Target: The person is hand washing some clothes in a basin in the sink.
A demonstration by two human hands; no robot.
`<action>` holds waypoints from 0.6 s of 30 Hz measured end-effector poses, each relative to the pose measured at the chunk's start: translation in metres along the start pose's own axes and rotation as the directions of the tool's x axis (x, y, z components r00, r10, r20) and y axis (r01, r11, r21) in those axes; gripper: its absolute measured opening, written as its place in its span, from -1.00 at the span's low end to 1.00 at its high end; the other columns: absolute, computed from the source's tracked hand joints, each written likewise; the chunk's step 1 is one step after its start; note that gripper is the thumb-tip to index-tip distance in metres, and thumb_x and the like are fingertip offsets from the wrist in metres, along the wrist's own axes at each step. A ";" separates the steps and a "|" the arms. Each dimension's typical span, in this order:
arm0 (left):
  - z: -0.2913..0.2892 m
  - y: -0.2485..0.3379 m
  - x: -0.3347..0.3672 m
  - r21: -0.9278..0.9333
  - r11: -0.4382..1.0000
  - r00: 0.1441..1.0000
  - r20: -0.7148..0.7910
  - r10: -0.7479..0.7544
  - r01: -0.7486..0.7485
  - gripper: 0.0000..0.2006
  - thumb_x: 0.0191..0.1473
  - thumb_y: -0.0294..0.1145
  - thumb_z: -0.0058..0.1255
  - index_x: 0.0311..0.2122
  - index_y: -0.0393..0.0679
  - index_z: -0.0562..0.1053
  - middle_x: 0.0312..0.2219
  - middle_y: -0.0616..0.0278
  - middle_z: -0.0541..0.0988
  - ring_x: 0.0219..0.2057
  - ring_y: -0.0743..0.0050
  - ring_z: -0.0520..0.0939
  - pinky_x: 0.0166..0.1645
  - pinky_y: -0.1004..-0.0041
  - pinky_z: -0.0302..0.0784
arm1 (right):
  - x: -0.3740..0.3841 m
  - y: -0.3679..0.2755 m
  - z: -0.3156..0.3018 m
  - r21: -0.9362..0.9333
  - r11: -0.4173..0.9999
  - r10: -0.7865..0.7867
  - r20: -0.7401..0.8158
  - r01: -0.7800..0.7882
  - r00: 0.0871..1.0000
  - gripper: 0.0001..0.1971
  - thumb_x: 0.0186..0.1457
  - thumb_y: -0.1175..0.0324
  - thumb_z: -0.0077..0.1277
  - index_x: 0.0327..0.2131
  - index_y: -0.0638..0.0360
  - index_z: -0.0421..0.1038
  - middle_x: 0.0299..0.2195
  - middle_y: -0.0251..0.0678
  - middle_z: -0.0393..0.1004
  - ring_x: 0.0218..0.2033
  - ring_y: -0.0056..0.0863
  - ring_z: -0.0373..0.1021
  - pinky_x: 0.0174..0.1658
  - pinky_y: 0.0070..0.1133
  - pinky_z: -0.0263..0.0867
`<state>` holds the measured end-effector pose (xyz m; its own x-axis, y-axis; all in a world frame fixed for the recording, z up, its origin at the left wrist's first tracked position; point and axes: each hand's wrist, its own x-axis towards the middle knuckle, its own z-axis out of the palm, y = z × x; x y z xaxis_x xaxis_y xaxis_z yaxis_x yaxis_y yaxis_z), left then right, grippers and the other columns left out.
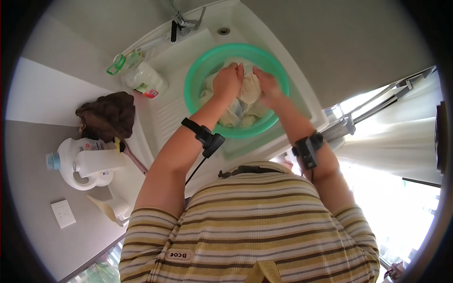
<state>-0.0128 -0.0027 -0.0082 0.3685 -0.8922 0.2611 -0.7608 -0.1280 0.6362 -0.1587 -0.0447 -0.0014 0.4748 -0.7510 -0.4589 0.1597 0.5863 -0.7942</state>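
A green plastic basin (190, 92) sits in the white sink, with pale wet cloth (250, 88) bunched inside it. My left hand (227, 83) is closed on a fold of this cloth near the middle of the basin. Close beside it, my right hand (269, 87) grips the cloth from the other side, slightly smeared by motion. Cream and bluish parts of the cloth lie lower in the basin, below my hands. Whether it is one garment or several, I cannot tell.
The white sink (163, 111) has a ridged washboard, a chrome faucet (185, 22) and a drain (223, 31). To the left stand a clear jug (147, 79), a dark brown cloth (107, 115), a white detergent bottle (82, 160) and a brush (134, 158). Wall rises at right.
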 end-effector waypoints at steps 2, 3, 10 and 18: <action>-0.010 -0.012 0.013 -0.096 0.995 0.998 -0.055 -0.025 0.020 -0.59 0.17 -0.03 -0.09 -0.37 -0.26 0.47 -0.56 -0.06 0.55 -0.41 0.02 0.62 -0.33 0.19 0.53 | -0.006 -0.009 -0.004 -0.293 0.952 -0.100 -0.025 0.088 0.995 -0.54 0.14 0.13 0.03 0.01 0.19 0.27 -0.23 -0.23 0.43 -0.24 -0.35 0.42 -0.22 -0.42 0.40; -0.024 0.006 0.023 -0.185 0.937 0.939 0.233 -0.252 0.297 -0.70 0.19 -0.19 -0.02 -0.30 -0.29 0.48 -0.49 0.06 0.57 -0.39 0.20 0.62 -0.25 0.30 0.53 | -0.005 -0.009 -0.019 -0.397 0.916 -0.103 -0.101 0.054 0.990 -0.51 0.10 0.12 0.07 0.02 0.19 0.27 -0.21 -0.22 0.42 -0.22 -0.35 0.42 -0.20 -0.40 0.40; -0.036 0.002 0.028 -0.788 0.172 0.802 0.597 -0.019 0.591 -0.59 0.11 -0.41 0.10 0.04 -0.36 0.36 -0.17 0.11 0.52 -0.10 0.36 0.55 0.01 0.42 0.49 | -0.005 0.022 -0.020 -0.881 0.351 0.003 0.342 0.319 0.940 -0.34 -0.08 0.11 0.19 0.07 0.25 0.25 -0.08 -0.11 0.38 -0.11 -0.33 0.41 -0.09 -0.39 0.36; -0.053 -0.008 0.000 -0.455 0.881 0.830 0.536 0.156 0.129 -0.35 -0.04 -0.24 0.26 0.13 -0.29 0.30 0.05 -0.01 0.45 0.05 0.21 0.48 0.12 0.32 0.40 | -0.010 0.026 -0.004 0.080 0.996 -0.065 0.228 0.048 0.972 -0.59 0.06 0.27 -0.01 -0.05 0.33 0.37 -0.10 -0.16 0.43 -0.09 -0.28 0.38 0.00 -0.46 0.31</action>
<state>0.0213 0.0209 0.0255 -0.0995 -0.9923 -0.0733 -0.3795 -0.0303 0.9247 -0.1623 -0.0228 -0.0192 0.6479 -0.6985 -0.3037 0.2508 0.5721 -0.7809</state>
